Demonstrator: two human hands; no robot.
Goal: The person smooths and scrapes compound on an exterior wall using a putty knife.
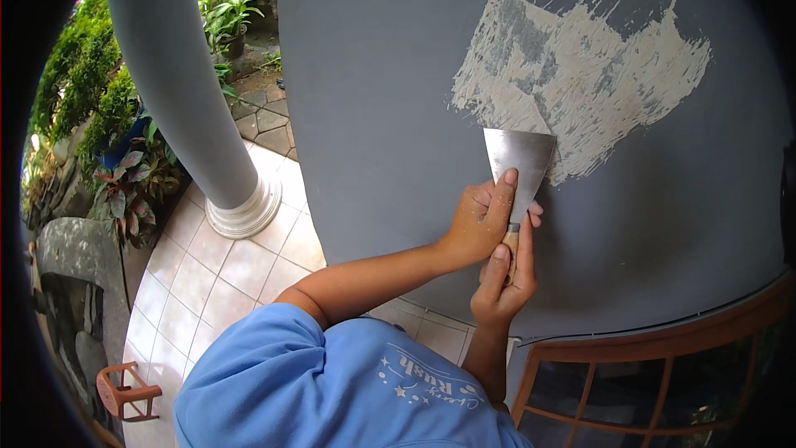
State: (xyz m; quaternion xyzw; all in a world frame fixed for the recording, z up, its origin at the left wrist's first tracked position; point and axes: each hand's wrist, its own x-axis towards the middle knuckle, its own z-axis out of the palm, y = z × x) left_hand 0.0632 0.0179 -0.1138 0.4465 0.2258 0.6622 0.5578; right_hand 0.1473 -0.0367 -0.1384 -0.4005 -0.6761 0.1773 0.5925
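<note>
A putty knife [521, 158] with a broad metal blade and a wooden handle is held up in front of a grey wall [381, 116]. My right hand [502, 286] is closed around the handle. My left hand [474, 224] grips the lower blade, its thumb lying flat on the metal and fingertips showing past the other side. The blade's wide edge meets the lower left of a rough off-white patch [613, 87] on the wall. Grey shows through parts of that patch, and its borders are streaked. Whether the edge presses on the wall I cannot tell.
On the left a round grey column [178, 75] stands on pale floor tiles [224, 274]. A small reddish-brown stool [128, 392] is at the lower left. Plants [228, 0] and stones lie beyond the column. An orange-brown window frame [597, 351] borders the wall at the lower right.
</note>
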